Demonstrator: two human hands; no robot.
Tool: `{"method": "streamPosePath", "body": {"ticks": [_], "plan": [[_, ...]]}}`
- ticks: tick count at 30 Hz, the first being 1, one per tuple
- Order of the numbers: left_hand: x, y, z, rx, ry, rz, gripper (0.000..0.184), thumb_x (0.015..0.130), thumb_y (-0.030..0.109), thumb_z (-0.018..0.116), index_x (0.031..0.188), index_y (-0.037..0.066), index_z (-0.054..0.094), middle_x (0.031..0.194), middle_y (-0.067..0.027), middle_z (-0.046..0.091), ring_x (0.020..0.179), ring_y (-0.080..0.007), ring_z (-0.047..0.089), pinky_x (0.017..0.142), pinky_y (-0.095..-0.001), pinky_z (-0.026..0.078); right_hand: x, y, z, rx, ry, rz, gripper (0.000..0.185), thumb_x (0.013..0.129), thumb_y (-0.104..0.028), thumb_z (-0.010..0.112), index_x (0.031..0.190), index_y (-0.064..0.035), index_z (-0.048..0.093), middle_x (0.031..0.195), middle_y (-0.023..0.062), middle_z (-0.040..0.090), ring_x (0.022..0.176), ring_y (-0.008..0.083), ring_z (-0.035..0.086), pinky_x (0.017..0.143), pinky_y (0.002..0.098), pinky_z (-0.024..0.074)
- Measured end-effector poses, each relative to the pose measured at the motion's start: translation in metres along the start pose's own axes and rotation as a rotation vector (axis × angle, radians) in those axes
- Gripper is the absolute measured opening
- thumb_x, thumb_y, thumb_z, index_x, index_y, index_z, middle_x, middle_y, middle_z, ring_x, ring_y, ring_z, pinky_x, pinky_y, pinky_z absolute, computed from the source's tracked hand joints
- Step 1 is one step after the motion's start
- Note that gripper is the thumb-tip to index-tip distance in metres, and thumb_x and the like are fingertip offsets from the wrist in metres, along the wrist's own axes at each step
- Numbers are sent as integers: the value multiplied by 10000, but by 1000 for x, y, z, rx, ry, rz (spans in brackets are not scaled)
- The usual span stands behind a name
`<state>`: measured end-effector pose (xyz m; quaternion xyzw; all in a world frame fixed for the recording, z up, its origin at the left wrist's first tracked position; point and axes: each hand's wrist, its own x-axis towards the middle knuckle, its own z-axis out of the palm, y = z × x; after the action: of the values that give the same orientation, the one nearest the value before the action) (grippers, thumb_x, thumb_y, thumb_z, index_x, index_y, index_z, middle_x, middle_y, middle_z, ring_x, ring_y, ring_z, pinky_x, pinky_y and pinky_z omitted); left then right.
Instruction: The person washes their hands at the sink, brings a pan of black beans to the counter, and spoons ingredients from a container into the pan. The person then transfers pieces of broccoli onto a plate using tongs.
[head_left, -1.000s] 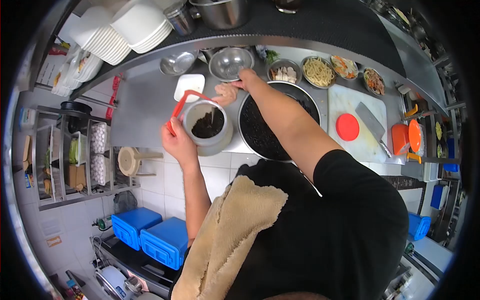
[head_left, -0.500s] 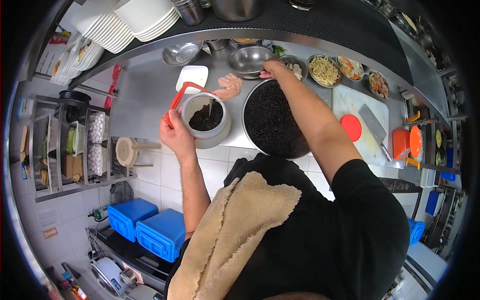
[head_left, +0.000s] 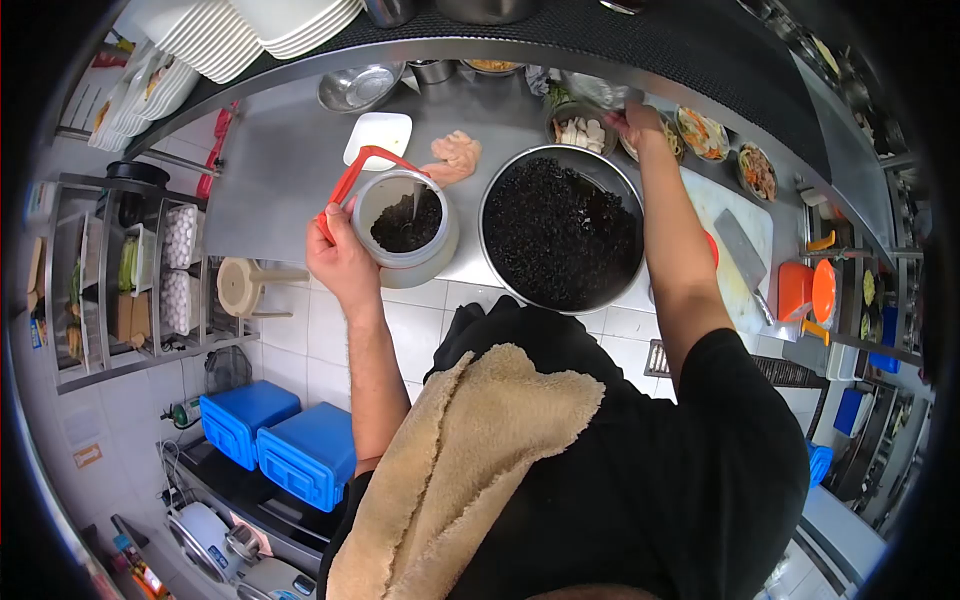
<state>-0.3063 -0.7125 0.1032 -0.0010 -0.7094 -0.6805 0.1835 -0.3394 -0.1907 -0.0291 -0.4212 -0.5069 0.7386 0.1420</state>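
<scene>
My left hand (head_left: 338, 254) is closed round the red handle (head_left: 345, 184) of a whitish tub (head_left: 425, 262) that holds dark contents and a metal utensil. At the back, my right hand (head_left: 643, 118) grips the rim of an empty metal bowl (head_left: 600, 90), which is tilted and partly under the shelf edge. Below it stands a large round pan (head_left: 560, 230) full of dark pieces in liquid. A bowl of white slices (head_left: 583, 132) is left of my right hand. Raw pale meat (head_left: 455, 156) lies on the counter behind the tub.
A white square dish (head_left: 378, 138) and another metal bowl (head_left: 360, 86) stand at the back left. To the right are a cutting board (head_left: 728, 205) with a cleaver (head_left: 741, 250), a partly hidden red lid and bowls of food. A shelf (head_left: 480, 38) overhangs the counter's back.
My right hand has carried the metal bowl from behind the meat to the right, past the white slices. My left hand still holds the tub's handle.
</scene>
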Motion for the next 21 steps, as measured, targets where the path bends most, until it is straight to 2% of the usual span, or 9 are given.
{"method": "streamPosePath", "body": {"ticks": [4,6,13,15,17,20,21], "plan": [[-1,2,-1,-8,-9,2,290,1070,234,600,942,-14,677,912,-67,730,793,-84,605,737,-259,509,90,5,-13,146,1,-142,298,1076,-176,509,1273,47,504,1051,193,630,761,328,704,629,430,668],[-3,7,-1,-5,-7,4,288,1070,232,602,938,-12,679,905,-65,726,798,-82,605,743,-257,508,53,-17,14,-27,137,-278,320,1068,-192,519,1285,43,495,1005,207,650,739,342,703,631,420,656],[-12,20,7,22,-6,-4,294,1066,223,607,914,-13,692,871,-33,672,793,-84,577,733,-263,484,82,2,-4,-234,143,-71,318,1043,-230,571,1225,31,588,992,154,692,765,267,706,609,337,609],[-13,23,14,55,-27,39,289,1062,210,608,913,-20,699,872,-31,652,801,-92,568,736,-274,479,84,11,-21,-352,110,23,320,1036,-241,586,1207,27,615,989,138,704,772,246,707,603,314,595],[-15,30,22,122,-52,64,269,1046,181,618,911,-33,712,870,-56,634,814,-123,570,753,-297,478,80,18,-40,-381,59,19,322,1029,-252,601,1190,23,641,985,123,716,779,224,707,596,290,582],[-19,37,42,196,-116,190,245,1031,165,629,911,-28,719,868,-77,644,807,-145,585,755,-307,481,-79,4,-9,-258,1,-284,298,1016,-207,618,1139,62,652,965,96,712,738,151,677,590,274,552],[-20,41,50,200,-129,242,224,1008,158,650,896,-24,714,860,-96,650,780,-180,600,728,-327,485,-116,-1,-3,-264,-97,-353,283,1022,-209,612,1146,43,655,955,87,704,735,138,667,593,269,548]]}}
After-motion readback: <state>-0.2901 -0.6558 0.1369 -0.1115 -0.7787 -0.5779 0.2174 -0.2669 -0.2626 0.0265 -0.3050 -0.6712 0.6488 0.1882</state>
